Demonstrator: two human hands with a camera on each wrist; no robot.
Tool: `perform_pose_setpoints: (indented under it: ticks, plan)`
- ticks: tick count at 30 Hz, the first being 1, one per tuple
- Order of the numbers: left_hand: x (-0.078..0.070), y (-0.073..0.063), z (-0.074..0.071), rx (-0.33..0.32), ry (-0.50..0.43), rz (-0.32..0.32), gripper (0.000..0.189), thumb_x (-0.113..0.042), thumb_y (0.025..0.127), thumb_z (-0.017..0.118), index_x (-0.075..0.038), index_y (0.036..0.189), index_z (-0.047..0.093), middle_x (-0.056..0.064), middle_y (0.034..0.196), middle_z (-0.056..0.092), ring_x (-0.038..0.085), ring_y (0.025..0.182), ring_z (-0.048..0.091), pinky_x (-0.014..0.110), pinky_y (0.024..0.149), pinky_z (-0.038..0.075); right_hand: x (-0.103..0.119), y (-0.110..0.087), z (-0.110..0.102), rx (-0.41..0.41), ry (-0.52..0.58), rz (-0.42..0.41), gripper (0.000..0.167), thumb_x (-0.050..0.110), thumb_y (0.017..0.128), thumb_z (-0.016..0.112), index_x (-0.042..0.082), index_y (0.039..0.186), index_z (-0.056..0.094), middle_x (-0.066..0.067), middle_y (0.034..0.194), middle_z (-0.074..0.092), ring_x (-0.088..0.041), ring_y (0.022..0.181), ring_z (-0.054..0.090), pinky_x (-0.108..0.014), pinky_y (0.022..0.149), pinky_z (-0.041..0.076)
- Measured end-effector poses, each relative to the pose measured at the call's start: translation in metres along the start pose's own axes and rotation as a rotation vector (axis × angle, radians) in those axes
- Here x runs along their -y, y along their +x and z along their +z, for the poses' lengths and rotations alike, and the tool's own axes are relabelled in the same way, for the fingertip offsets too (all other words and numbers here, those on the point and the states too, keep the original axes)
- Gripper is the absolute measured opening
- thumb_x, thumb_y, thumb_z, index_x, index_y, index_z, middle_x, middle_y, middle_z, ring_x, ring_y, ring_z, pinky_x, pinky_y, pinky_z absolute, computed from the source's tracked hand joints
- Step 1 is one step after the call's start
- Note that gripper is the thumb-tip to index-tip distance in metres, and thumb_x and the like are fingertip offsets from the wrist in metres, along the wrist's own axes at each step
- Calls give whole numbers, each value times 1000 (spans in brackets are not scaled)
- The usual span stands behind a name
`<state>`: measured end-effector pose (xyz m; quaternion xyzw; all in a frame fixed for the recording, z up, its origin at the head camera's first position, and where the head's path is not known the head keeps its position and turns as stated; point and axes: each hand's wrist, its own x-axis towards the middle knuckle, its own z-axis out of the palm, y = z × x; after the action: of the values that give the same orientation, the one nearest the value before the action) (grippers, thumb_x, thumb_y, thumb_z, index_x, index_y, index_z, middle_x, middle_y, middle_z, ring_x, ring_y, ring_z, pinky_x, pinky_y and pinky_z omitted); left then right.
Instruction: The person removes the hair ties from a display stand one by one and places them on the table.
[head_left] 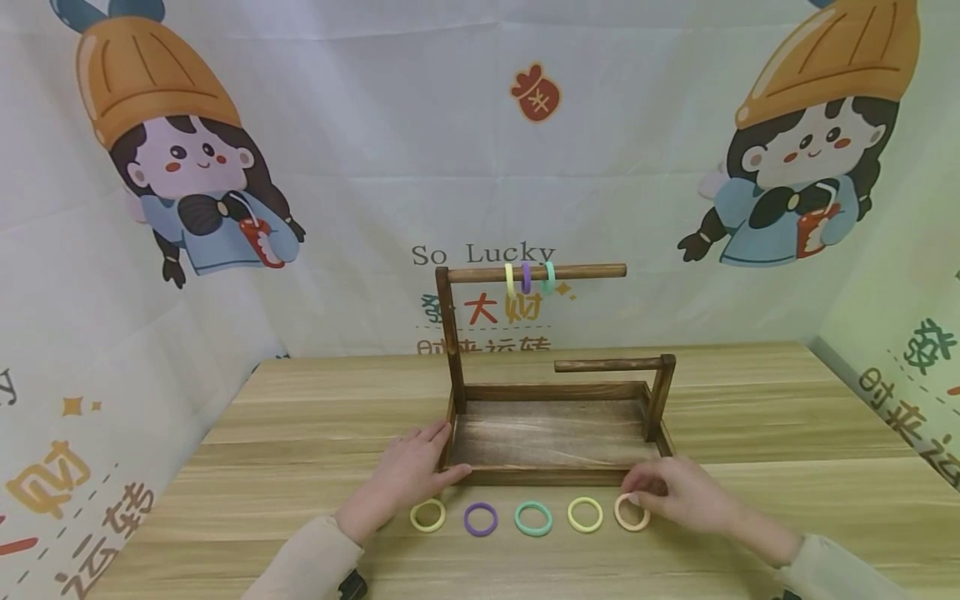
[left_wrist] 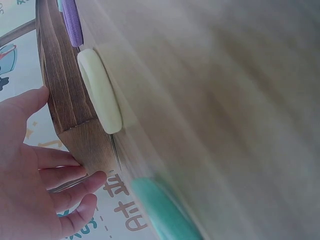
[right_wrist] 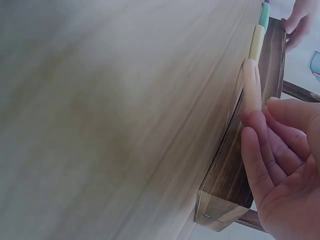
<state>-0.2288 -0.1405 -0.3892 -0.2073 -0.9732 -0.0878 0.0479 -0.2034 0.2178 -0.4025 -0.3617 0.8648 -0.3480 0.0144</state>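
Note:
A dark wooden tray stand (head_left: 525, 477) with two horizontal rods stands on the table. My left hand (head_left: 411, 469) rests at its front left corner, thumb along the front wall and fingers on the left side, loosely extended. At the front right corner my right hand (head_left: 686, 493) pinches the edge of a peach ring (right_wrist: 251, 82) between thumb and fingertips; the ring is at table level. In line to its left lie a yellow ring (head_left: 585, 515), a green ring (head_left: 533, 518), a purple ring (head_left: 481, 519) and another yellow ring (head_left: 428, 516), beside my left hand.
The tall upper rod (head_left: 588, 272) carries a yellow, a purple and a green ring. A lower rod (head_left: 600, 365) points left from the right post. A green curved piece (left_wrist: 162, 207) shows close up in the left wrist view. Printed cloth (head_left: 360, 125) surrounds the table.

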Motion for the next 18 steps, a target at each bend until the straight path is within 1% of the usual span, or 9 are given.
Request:
perform_pose_setpoints:
  ticks: [3,7,13,18]
  plan:
    - [0,0,1,-2,5,2,75,-54,81,51,4,128,43,17,130,41,40,110,42,52,86,36,1,0,-1,-13,-17,1,7,8,81,62,8,87,65,6,79,63,-3,66,54,-22,56,47]
    - [0,0,2,-5,8,4,74,-54,81,51,4,127,43,17,129,42,39,110,43,51,85,36,3,0,-4,-29,-29,17,10,9,81,62,5,89,65,6,79,62,-2,64,52,-22,55,46]
    - [0,-1,1,-8,9,8,72,-51,82,53,4,127,44,17,129,42,39,109,43,51,85,37,6,4,-17,-33,37,58,18,16,85,59,2,97,63,1,83,62,-6,66,53,-24,55,46]
    - [-1,-2,-1,-13,15,13,72,-51,82,53,4,127,43,18,129,42,38,110,43,51,85,37,7,10,-31,-82,47,62,18,14,86,58,0,98,62,-2,84,62,-8,70,54,-25,57,46]
